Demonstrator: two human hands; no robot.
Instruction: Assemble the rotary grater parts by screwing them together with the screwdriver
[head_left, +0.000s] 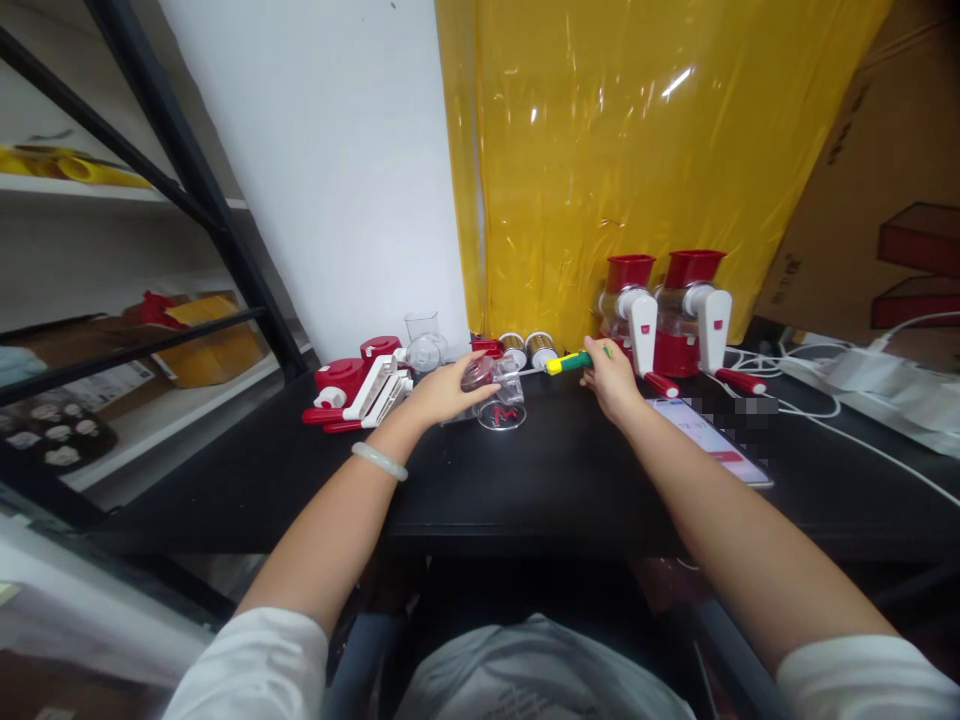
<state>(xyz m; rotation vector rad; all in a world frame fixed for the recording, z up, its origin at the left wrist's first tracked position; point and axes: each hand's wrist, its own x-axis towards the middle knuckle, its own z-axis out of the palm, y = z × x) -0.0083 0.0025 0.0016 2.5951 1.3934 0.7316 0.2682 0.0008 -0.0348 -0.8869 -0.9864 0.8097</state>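
Observation:
My left hand (454,388) is closed around a clear plastic grater housing (510,384), lying on its side just above the table. A screwdriver (568,363) with a yellow-and-green handle is gripped in my right hand (611,380). Its shaft points left and reaches the housing; whether the tip sits in a screw cannot be made out. Under the housing shows a round clear base (502,417) with a red mark. Behind it are two metal-coloured grater drums (540,350) with white rims.
Two assembled red-and-white rotary graters (694,310) stand at the back right. Red parts (341,378) and white crank handles (379,388) lie at left, beside another clear housing (424,342). A phone (712,442), white cables (814,408) and a power strip (885,385) occupy the right side.

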